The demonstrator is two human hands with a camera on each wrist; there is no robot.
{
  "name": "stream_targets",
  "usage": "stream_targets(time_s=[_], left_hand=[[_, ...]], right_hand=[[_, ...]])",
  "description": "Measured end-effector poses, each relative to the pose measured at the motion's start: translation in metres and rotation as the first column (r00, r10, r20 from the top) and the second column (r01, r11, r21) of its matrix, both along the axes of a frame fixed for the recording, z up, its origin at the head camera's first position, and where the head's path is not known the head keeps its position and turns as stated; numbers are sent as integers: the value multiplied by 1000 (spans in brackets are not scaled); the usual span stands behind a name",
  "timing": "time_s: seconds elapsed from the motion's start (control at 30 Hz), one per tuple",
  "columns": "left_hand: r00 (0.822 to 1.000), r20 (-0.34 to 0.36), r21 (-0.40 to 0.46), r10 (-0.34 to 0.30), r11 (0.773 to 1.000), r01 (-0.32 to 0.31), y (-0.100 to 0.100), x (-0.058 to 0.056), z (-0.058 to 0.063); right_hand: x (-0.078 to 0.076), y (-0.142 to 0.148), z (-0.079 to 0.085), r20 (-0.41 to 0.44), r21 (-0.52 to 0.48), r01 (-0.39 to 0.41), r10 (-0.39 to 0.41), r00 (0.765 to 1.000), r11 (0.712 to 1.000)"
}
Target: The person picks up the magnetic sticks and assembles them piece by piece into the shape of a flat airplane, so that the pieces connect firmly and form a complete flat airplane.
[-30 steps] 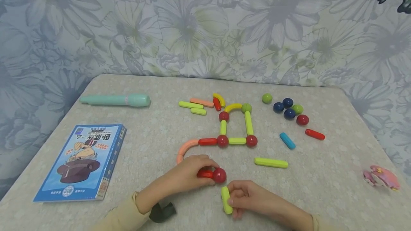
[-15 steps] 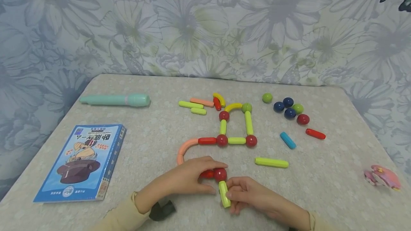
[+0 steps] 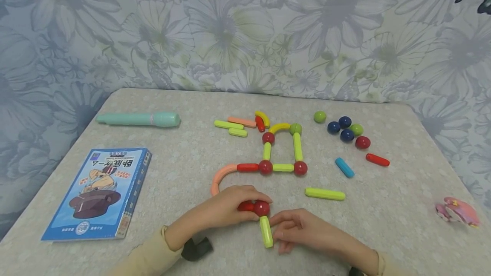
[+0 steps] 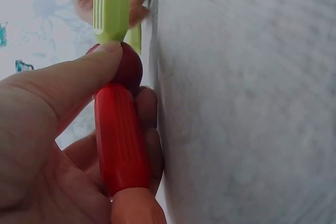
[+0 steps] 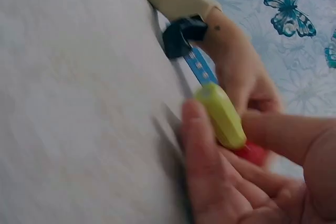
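My left hand (image 3: 234,205) holds a red ball (image 3: 262,208), with the short red rod (image 3: 246,206) joined to it under the fingers. In the left wrist view, the thumb lies on the ball and the fingers are behind it. A short lime-green rod (image 3: 266,232) meets the ball's near side and points toward me. My right hand (image 3: 301,229) is just right of that rod, its index fingertip at the rod's side and the thumb a little apart. A curved orange rod (image 3: 219,179) runs from beneath my left hand to a red rod (image 3: 247,168) on the built outline.
Red balls (image 3: 265,167) and rods form a closed frame beyond my hands. A loose lime-green rod (image 3: 325,194), a blue rod (image 3: 344,168) and several balls (image 3: 347,136) lie right. A blue box (image 3: 97,194) and a mint-green case (image 3: 138,119) lie left.
My right hand has brought the lime-green rod up to the red ball, then loosened its fingers from it. The left thumb has lifted from the ball and come back onto it.
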State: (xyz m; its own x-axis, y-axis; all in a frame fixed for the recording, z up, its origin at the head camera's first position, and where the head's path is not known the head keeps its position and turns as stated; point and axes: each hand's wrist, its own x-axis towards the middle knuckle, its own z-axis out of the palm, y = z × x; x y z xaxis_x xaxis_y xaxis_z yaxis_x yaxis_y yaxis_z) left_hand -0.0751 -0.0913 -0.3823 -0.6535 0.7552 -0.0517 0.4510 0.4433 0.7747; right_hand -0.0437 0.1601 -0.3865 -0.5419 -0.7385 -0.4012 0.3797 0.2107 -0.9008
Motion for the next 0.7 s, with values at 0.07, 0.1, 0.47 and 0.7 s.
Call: stream_targets(time_s=[0.07,0.1,0.47,0.7], left_hand=[[1000,5,-2,1,1000,-1,-1,0,-1],[1000,6,-3,3,1000,-3,-1,0,-1],[1000,17,-5,6,1000,-6,-3,-2,0],[1000,26,12,-1,1000,1,-2,-2,-1]], right_hand=[[-8,13,8,-102,6,-49,50,994,999],[-13,22,13,-170,8,-68,69,983,998],[-72,124,32,-698,239,467,-183,692,851],[-79,136,17,-825,334,613,-93,558,716]])
